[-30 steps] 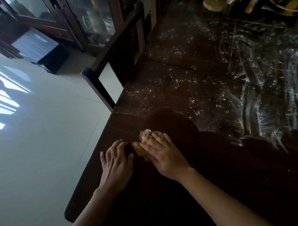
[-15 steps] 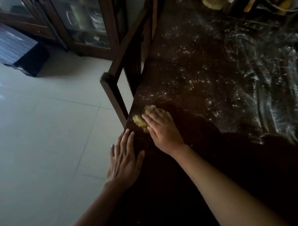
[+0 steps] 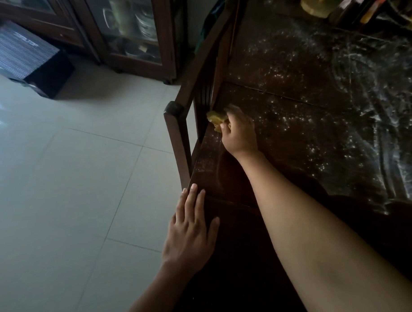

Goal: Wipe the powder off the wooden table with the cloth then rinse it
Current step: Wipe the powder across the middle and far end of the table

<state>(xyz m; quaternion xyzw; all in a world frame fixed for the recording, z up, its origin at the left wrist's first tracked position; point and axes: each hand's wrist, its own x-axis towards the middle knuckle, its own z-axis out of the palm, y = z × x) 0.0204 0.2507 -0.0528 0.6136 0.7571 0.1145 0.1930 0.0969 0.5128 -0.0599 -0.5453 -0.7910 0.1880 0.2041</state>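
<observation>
Fingers of my right hand [image 3: 239, 131] curl round yellow cloth [image 3: 215, 117], pressed on bench [image 3: 234, 187] at left edge, just beside wooden chair [image 3: 177, 134] back. My left hand [image 3: 190, 227] lies flat, fingers straight, at near bench edge. White powder [image 3: 318, 127] speckles bench right of cloth and beyond.

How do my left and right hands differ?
The left hand lies flat, fingers straight, holding nothing; the right hand curls round the yellow cloth. The left hand is nearer the camera; the right hand reaches farther along the wooden table. Both are bare, near the table's edge.
</observation>
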